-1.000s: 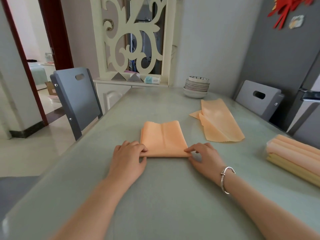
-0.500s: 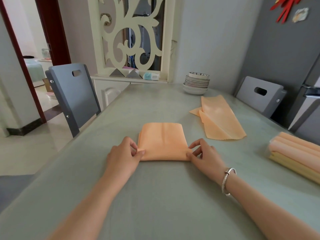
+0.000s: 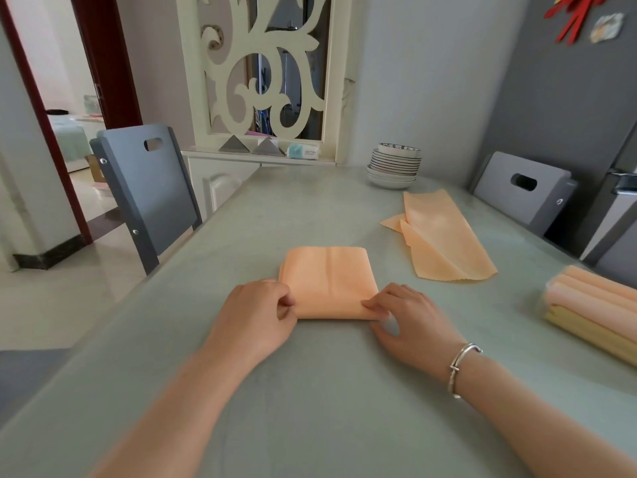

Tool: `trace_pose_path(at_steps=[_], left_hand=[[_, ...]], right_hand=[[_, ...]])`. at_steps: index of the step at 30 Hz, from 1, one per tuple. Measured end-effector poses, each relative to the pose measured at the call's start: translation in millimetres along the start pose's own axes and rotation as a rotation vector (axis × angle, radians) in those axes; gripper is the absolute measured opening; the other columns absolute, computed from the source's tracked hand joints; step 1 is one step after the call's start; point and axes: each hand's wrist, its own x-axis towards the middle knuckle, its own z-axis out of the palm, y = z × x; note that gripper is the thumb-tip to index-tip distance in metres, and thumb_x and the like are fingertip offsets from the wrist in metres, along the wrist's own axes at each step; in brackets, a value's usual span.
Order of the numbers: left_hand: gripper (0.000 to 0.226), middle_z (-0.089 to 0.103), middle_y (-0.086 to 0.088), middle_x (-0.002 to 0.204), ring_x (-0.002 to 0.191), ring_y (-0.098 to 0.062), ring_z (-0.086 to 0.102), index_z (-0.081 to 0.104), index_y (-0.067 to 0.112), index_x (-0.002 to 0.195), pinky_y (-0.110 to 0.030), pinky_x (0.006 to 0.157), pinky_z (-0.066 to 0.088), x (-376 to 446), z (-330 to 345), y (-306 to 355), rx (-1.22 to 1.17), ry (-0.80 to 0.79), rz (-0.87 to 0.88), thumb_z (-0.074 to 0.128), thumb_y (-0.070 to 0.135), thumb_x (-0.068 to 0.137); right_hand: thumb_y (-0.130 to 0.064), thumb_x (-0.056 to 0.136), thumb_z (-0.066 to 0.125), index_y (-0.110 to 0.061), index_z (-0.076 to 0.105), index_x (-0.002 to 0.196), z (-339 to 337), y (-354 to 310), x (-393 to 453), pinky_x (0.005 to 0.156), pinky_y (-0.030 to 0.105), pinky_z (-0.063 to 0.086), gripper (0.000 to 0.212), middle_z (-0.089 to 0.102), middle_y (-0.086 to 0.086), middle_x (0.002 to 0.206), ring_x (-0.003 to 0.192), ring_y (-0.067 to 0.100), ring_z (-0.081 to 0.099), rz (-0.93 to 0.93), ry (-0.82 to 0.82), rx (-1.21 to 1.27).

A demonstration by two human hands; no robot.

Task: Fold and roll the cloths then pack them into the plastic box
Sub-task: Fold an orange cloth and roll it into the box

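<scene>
Both hands, left hand (image 3: 256,313) and right hand (image 3: 408,320), now pinch soft folded cloth's (image 3: 329,281) rolled near edge.

Folded cloth (image 3: 327,281) mid-table (image 3: 310,408), loose cloths (image 3: 444,236) behind-right, plates (image 3: 394,167) beyond, rolled cloths (image 3: 593,305) far right.

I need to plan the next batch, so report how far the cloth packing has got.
Done: several rolls already lie stacked in the box at right. In hand: the left hand and right hand pinch the near corners of a folded cloth, seemingly starting its roll. Left: the loose cloths near the plates are neither folded square nor rolled.
</scene>
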Motion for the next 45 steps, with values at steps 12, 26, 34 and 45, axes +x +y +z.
trace_pose_path(at_steps=[12, 26, 34, 45], left_hand=[[0.019, 0.061, 0.008, 0.073, 0.072, -0.012, 0.056, 0.061, 0.021, 0.073, -0.02, 0.058, 0.036, -6.4, 3.9, -4.1, -0.41, -0.116, -0.363, 0.071, 0.034, 0.081], [0.018, 0.05, 0.008, 0.095, 0.095, -0.019, 0.047, 0.049, 0.03, 0.087, -0.032, 0.083, 0.039, -4.2, 10.8, 8.2, -0.113, 0.013, -0.279, 0.067, 0.03, 0.083], [0.014, 0.056, 0.012, 0.097, 0.094, -0.013, 0.056, 0.065, 0.027, 0.095, -0.023, 0.08, 0.035, -11.0, 4.4, 16.1, 0.085, 0.044, 0.018, 0.055, 0.024, 0.086], [0.021, 0.064, 0.01, 0.089, 0.101, -0.021, 0.058, 0.063, 0.032, 0.083, -0.035, 0.09, 0.043, -7.7, 0.9, -2.0, -0.212, -0.164, -0.376, 0.062, 0.053, 0.082]], right_hand=[[-0.036, 0.087, 0.06, -0.03, 0.056, 0.082, -0.6, 4.8, -6.6, 0.072, 0.028, 0.036, 0.008, 0.061, -0.005, 0.082, 0.094, 0.02, 0.051, 0.455, 0.014, 0.475], [-0.041, 0.093, 0.047, -0.029, 0.041, 0.113, -1.9, -3.3, 7.2, 0.084, 0.028, 0.025, 0.024, 0.044, -0.011, 0.097, 0.103, 0.017, 0.036, 0.266, 0.041, -0.01], [-0.009, 0.082, 0.061, -0.019, 0.066, 0.092, -3.0, -0.3, 4.4, 0.077, 0.023, 0.035, 0.016, 0.062, -0.006, 0.091, 0.083, 0.02, 0.058, -0.041, 0.043, 0.009], [-0.027, 0.09, 0.058, -0.025, 0.063, 0.093, -8.5, -2.6, -2.0, 0.068, 0.004, 0.037, 0.006, 0.064, -0.012, 0.09, 0.089, 0.007, 0.057, 0.295, 0.028, 0.434]])
